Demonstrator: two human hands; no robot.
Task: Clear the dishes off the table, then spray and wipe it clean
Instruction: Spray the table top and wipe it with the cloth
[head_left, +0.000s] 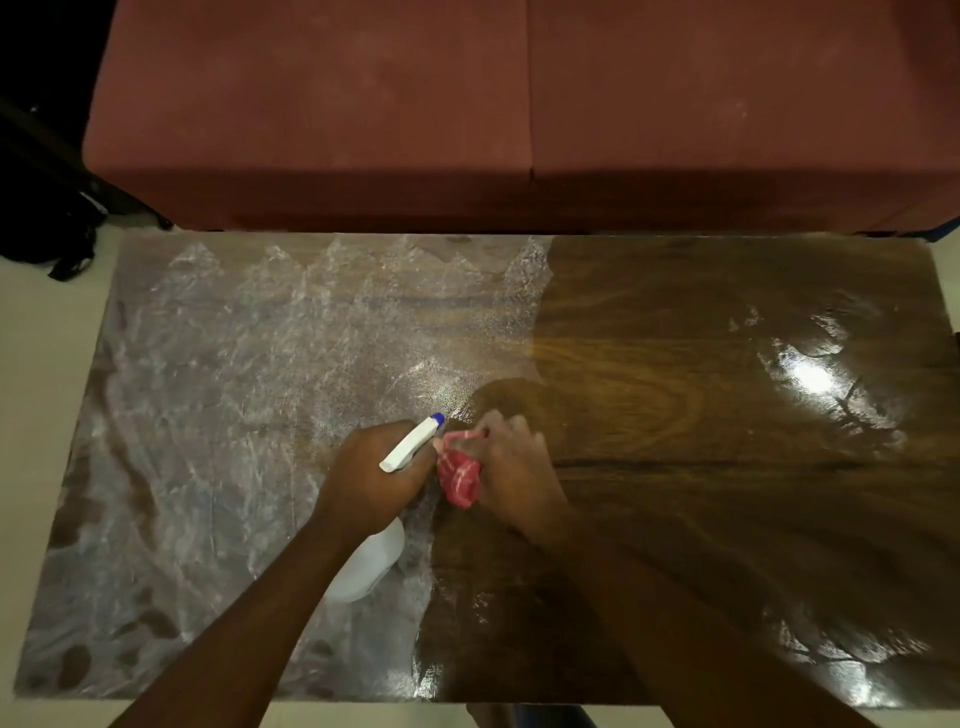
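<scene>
Wiping stage: left hand (371, 470) grips a white blue-tipped spray bottle (410, 451), right hand (511, 467) clutches a crumpled red cloth (460, 475) on the glossy wooden table (701, 415), whose filmy left half seemingly comes next.

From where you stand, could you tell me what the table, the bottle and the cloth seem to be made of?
Table: probably varnished wood or veneer; brown grain, glossy glare. Bottle: white plastic, matte, blue nozzle tip. Cloth: seemingly soft fabric, red with pale stripes, bunched up.
</scene>
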